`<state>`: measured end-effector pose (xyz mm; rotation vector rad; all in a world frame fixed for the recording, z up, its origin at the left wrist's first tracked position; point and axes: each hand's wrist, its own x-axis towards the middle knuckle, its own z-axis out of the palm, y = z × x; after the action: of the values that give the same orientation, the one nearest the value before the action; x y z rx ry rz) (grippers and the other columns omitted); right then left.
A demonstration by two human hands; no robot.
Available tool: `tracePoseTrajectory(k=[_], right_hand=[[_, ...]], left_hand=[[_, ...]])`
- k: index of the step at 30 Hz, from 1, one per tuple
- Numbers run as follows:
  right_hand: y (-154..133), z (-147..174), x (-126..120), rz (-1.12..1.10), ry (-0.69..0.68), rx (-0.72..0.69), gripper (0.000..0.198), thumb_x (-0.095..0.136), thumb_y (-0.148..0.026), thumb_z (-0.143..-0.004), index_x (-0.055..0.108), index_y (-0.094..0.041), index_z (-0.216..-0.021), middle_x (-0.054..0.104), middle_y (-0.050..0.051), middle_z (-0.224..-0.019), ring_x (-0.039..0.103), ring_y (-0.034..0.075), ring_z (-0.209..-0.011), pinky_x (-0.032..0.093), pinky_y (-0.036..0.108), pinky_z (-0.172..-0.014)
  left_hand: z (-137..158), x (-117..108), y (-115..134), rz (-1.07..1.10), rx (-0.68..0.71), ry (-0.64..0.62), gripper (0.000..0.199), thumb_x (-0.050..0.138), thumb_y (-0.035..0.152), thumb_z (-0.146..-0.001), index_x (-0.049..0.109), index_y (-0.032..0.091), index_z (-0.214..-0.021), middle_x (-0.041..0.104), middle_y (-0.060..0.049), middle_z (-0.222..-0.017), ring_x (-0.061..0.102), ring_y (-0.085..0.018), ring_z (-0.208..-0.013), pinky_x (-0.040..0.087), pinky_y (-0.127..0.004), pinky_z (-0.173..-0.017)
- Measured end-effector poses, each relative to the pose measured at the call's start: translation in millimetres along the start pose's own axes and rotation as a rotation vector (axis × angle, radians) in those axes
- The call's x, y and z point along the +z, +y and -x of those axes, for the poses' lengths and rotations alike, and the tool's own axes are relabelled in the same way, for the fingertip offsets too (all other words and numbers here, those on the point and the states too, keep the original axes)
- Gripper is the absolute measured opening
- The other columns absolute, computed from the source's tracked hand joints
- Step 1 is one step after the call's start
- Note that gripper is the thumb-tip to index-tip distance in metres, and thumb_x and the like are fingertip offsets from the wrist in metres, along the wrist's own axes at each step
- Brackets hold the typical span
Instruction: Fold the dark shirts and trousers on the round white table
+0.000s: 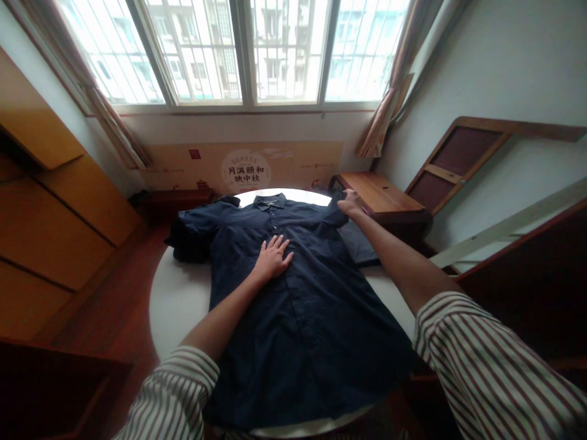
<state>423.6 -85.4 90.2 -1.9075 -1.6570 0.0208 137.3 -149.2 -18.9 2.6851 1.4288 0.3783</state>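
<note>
A dark navy short-sleeved button-up shirt (298,318) lies front up across a round white table (177,305), its collar toward the window and its hem reaching the near edge. My left hand (274,256) rests flat on the shirt's chest beside the button line, fingers spread. At the far right, my right hand (351,203) has its fingers closed on the end of the shirt's right-hand sleeve, which is pulled outward. Part of that grip is hidden behind the hand.
Dark folded clothing (190,241) sits at the table's left edge, under the other sleeve. A grey folded cloth (360,244) lies at the right. Beyond stand a wooden cabinet (380,192) and a barred window (284,55). Wooden drawers (68,214) line the left wall.
</note>
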Motion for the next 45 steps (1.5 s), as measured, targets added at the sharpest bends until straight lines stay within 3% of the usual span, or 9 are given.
tracePoseTrajectory(k=[2, 7, 13, 19, 26, 35, 38, 41, 45], right_hand=[[-11, -6, 9, 0.000, -0.032, -0.058, 0.033, 0.067, -0.030, -0.089, 0.064, -0.015, -0.118, 0.068, 0.009, -0.110, 0.065, 0.021, -0.097, 0.053, 0.033, -0.085], [-27, -11, 37, -0.020, -0.419, -0.059, 0.024, 0.073, -0.032, -0.080, 0.074, -0.013, -0.095, 0.072, 0.006, -0.078, 0.068, 0.017, -0.071, 0.053, 0.025, -0.070], [-4, -33, 57, 0.057, -0.272, 0.165, 0.025, 0.071, -0.027, -0.079, 0.072, -0.005, -0.089, 0.071, 0.022, -0.095, 0.066, 0.031, -0.101, 0.053, 0.034, -0.086], [13, -61, 78, -0.032, -0.350, 0.301, 0.047, 0.076, -0.043, -0.075, 0.069, 0.000, -0.090, 0.068, 0.016, -0.071, 0.068, 0.024, -0.069, 0.057, 0.033, -0.064], [16, -73, 99, -0.080, -0.210, 0.320, 0.026, 0.070, -0.024, -0.079, 0.071, -0.006, -0.098, 0.071, 0.015, -0.089, 0.068, 0.022, -0.084, 0.056, 0.031, -0.079], [27, -77, 92, -0.024, -0.051, 0.320, 0.037, 0.058, -0.021, -0.086, 0.064, 0.000, -0.116, 0.064, 0.024, -0.116, 0.061, 0.030, -0.111, 0.046, 0.037, -0.098], [9, -62, 98, 0.034, -0.078, 0.178, 0.048, 0.062, -0.030, -0.087, 0.059, -0.003, -0.127, 0.057, 0.027, -0.130, 0.055, 0.034, -0.121, 0.041, 0.041, -0.104], [-18, -27, 113, 0.129, -0.199, -0.145, 0.055, 0.052, -0.043, -0.094, 0.052, -0.008, -0.137, 0.048, 0.024, -0.143, 0.046, 0.036, -0.131, 0.035, 0.048, -0.110], [-41, 26, 133, 0.139, -0.403, -0.366, 0.061, 0.037, -0.054, -0.098, 0.041, -0.020, -0.149, 0.031, 0.013, -0.159, 0.025, 0.038, -0.146, 0.023, 0.059, -0.115]], left_hand=[[0, 0, 0, -0.002, 0.001, 0.002, 0.059, 0.033, 0.053, -0.099, 0.042, 0.022, -0.148, 0.034, -0.007, -0.158, 0.026, -0.027, -0.148, 0.023, -0.054, -0.119], [1, 0, 0, -0.005, -0.001, 0.007, 0.059, 0.032, 0.054, -0.099, 0.042, 0.024, -0.149, 0.034, -0.006, -0.158, 0.026, -0.027, -0.148, 0.023, -0.053, -0.119], [2, -1, 2, -0.014, -0.003, 0.010, 0.060, 0.031, 0.054, -0.099, 0.042, 0.022, -0.149, 0.034, -0.006, -0.158, 0.026, -0.026, -0.148, 0.024, -0.053, -0.119], [3, -1, 4, -0.002, -0.016, 0.017, 0.058, 0.033, 0.054, -0.098, 0.042, 0.026, -0.149, 0.034, -0.005, -0.158, 0.026, -0.026, -0.148, 0.022, -0.052, -0.120], [3, 0, 3, 0.000, -0.017, 0.016, 0.059, 0.034, 0.053, -0.098, 0.041, 0.024, -0.149, 0.035, -0.005, -0.158, 0.027, -0.028, -0.147, 0.023, -0.053, -0.120], [4, 0, 5, -0.013, -0.013, 0.014, 0.059, 0.034, 0.052, -0.098, 0.041, 0.023, -0.149, 0.034, -0.006, -0.158, 0.026, -0.027, -0.147, 0.024, -0.054, -0.119], [4, 0, 4, -0.012, -0.010, 0.021, 0.058, 0.034, 0.052, -0.098, 0.042, 0.023, -0.148, 0.034, -0.006, -0.158, 0.026, -0.027, -0.147, 0.024, -0.054, -0.119], [3, 1, 4, -0.007, -0.009, 0.027, 0.058, 0.034, 0.052, -0.098, 0.042, 0.024, -0.148, 0.034, -0.006, -0.158, 0.026, -0.028, -0.147, 0.024, -0.055, -0.119], [2, 1, 4, 0.023, -0.002, 0.050, 0.053, 0.037, 0.044, -0.098, 0.045, 0.021, -0.145, 0.038, -0.008, -0.156, 0.029, -0.028, -0.145, 0.025, -0.055, -0.118]])
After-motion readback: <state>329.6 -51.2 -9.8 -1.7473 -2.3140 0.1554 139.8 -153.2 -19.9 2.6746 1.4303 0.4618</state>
